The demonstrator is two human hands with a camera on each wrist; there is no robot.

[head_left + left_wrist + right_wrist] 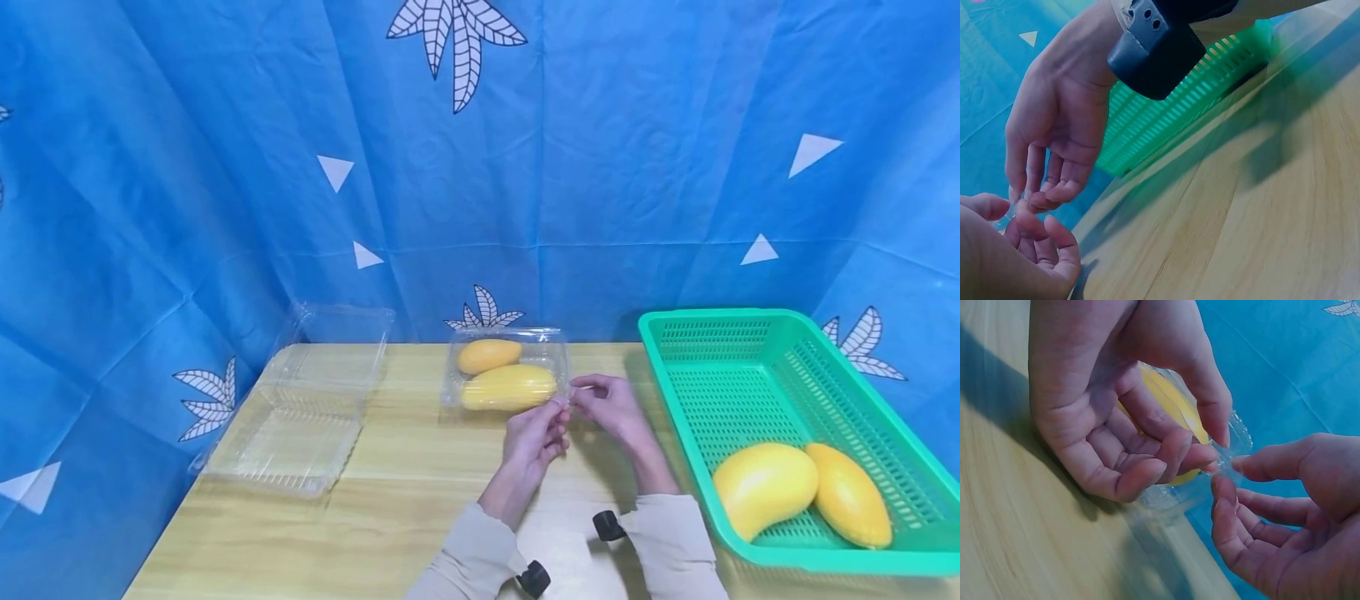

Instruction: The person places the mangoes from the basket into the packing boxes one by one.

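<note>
A clear plastic clamshell box (452, 392) near the back edge of the table contains two mangoes: a smaller orange-yellow mango (489, 357) behind a longer yellow mango (510, 388). At its front right corner, the left hand (534, 435) pinches the clear rim between thumb and index finger. Close beside it, the right hand (611, 407) also pinches the rim there. In the right wrist view, thumbs and fingertips of the left hand (1097, 406) and right hand (1297, 512) meet at the plastic edge, other fingers loosely curled. Fingers partly hide the box there.
On the left stands another clear clamshell box (292, 450), its lid raised. A green perforated basket (678, 417) on the right holds a large yellow mango (765, 483) and a smaller orange-yellow mango (847, 493). Behind the wooden table (405, 500) hangs a blue curtain (600, 167).
</note>
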